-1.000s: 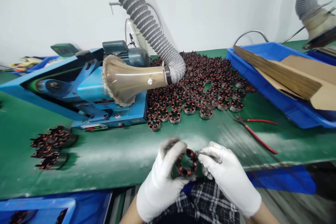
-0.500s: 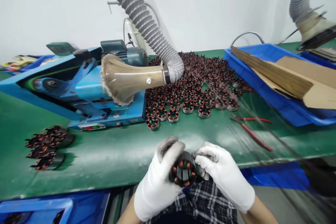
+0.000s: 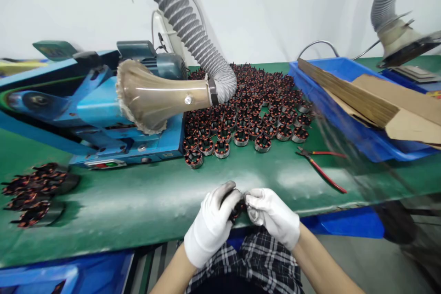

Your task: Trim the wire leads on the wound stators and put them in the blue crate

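- Head camera view: from where I stand, the white-gloved left hand is curled, its thumb and fingers wrapped about a dark ring-shaped part with copper windings.
- That ring is held near the middle of the front edge of the glossy green work surface, mostly covered by the gloves.
- Opposite it, the white-gloved right hand is nearly closed, fingertips pinched together and touching the ring's right side; I can't tell whether anything sits between them.
- Red-handled metal pliers lie beyond the right hand, toward the surface's right side.
- Many black-and-copper wound rings crowd toward the back edge.
- Several more dark wound rings sit clustered near the front left corner.
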Motion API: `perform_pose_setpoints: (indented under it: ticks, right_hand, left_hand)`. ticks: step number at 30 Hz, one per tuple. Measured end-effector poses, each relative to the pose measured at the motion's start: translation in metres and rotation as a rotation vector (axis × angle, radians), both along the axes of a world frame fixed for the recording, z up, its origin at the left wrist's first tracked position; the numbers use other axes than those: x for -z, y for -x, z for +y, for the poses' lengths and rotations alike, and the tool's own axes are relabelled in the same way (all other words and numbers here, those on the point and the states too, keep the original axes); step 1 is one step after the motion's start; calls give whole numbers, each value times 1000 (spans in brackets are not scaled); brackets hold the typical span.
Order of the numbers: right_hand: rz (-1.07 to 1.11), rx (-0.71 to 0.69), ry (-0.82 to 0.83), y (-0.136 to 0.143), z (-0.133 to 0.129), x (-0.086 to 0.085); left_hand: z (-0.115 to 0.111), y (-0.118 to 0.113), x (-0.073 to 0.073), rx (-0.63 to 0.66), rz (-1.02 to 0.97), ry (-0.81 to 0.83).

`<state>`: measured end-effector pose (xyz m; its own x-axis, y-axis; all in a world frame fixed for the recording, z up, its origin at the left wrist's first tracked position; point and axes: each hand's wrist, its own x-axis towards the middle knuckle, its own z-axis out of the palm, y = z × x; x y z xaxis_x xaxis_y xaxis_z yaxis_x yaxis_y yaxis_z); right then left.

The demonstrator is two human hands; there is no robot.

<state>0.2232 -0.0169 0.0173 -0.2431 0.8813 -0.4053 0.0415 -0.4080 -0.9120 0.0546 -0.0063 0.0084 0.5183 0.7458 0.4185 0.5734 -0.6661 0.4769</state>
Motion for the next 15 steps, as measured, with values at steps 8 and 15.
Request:
perform_pose_setpoints:
  ticks: [8, 15]
  right_hand:
    - [-884, -563, -578, -32, 22, -31]
    - [-1248, -258, -538, -145, 31, -27]
  left_hand:
    - [21, 10, -9, 59, 121, 362]
    - [21, 10, -25, 80, 143, 297]
